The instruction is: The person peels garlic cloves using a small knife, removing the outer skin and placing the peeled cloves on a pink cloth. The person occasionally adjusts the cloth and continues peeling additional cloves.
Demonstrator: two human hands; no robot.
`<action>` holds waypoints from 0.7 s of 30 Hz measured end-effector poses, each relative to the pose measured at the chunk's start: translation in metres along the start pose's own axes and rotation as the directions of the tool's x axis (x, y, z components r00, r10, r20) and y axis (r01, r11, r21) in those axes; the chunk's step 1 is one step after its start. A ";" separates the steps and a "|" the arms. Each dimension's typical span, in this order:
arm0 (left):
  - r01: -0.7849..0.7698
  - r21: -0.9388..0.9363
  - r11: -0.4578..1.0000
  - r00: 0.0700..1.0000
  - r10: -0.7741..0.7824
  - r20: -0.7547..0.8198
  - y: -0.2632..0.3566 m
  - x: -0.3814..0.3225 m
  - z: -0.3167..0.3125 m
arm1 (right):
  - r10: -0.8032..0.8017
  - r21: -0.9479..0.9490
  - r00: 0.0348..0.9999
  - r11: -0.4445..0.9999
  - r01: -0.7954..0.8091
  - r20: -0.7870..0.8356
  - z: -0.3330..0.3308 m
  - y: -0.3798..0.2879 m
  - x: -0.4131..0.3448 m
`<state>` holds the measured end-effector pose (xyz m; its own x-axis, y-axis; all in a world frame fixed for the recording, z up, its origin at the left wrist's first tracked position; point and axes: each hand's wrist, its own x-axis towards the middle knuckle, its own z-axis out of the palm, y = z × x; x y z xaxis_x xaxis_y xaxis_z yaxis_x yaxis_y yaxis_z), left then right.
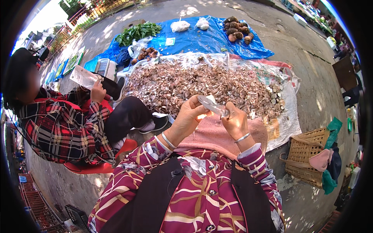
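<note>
My right hand (235,120) is closed around the handle of a knife (212,107), whose flat metal blade points left. At the blade's tip end, my left hand (189,115) pinches a small pale piece (211,99), perhaps of peeled root; the fingers and blade partly hide it. Below both hands a pink towel (204,134) covers my lap. Beyond them a broad heap of brown and pinkish peelings (186,83) lies on a white woven plastic sheet (287,107). Cut pale pieces (274,93) sit at the heap's right side.
A seated person in a plaid shirt (64,128) is close on my left. Taro-like roots (237,30), leafy greens (138,32) and white bags (179,26) rest on a blue tarp (201,40). A scale (103,68) stands left of the heap, a woven basket (306,154) to my right.
</note>
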<state>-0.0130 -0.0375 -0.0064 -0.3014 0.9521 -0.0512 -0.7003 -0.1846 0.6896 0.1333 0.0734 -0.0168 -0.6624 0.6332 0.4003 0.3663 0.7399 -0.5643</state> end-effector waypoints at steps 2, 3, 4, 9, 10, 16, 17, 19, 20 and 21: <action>0.018 0.017 1.000 1.000 -0.018 -0.012 -0.001 0.000 -0.003 | -0.021 0.022 1.000 1.000 0.020 0.014 -0.001 0.003 0.000; 0.025 0.021 0.999 0.999 -0.025 -0.031 -0.002 -0.001 -0.004 | 0.002 -0.013 0.999 1.000 -0.002 0.041 0.000 0.005 0.000; 0.033 0.026 0.999 0.998 -0.032 -0.051 -0.003 -0.002 -0.003 | 0.026 -0.049 0.997 0.999 -0.023 0.067 0.000 0.006 0.000; -0.052 0.250 0.967 0.998 0.056 -0.008 0.010 -0.004 0.014 | 0.152 -0.242 0.982 0.963 -0.121 0.114 0.012 0.052 -0.006; -0.041 0.201 0.979 0.999 0.044 -0.008 0.012 -0.001 0.010 | 0.211 -0.199 0.971 0.962 -0.185 0.116 0.012 0.049 -0.006; 0.025 -0.129 0.991 1.000 -0.025 0.006 0.013 0.010 -0.001 | 0.312 0.337 0.937 0.875 -0.347 0.154 0.000 0.013 -0.002; 0.017 -0.129 0.991 1.000 -0.017 -0.003 0.011 0.010 -0.002 | 0.271 0.248 0.954 0.923 -0.295 0.127 -0.004 0.007 -0.001; 0.006 -0.133 0.991 1.000 -0.010 -0.029 0.006 0.009 -0.002 | 0.185 0.059 0.978 0.980 -0.191 0.095 -0.018 -0.015 0.001; 0.013 -0.111 0.994 1.000 -0.010 0.029 0.005 0.009 -0.001 | 0.129 0.061 0.992 0.990 -0.130 0.017 -0.010 -0.012 -0.001; 0.016 -0.125 0.992 0.999 -0.012 0.033 0.004 0.008 0.000 | 0.111 0.058 0.994 0.992 -0.111 0.003 -0.009 -0.013 -0.002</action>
<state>-0.0185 -0.0312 -0.0042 -0.2714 0.9618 -0.0354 -0.7803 -0.1983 0.5931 0.1353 0.0647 -0.0037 -0.6196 0.7109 0.3327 0.3990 0.6503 -0.6465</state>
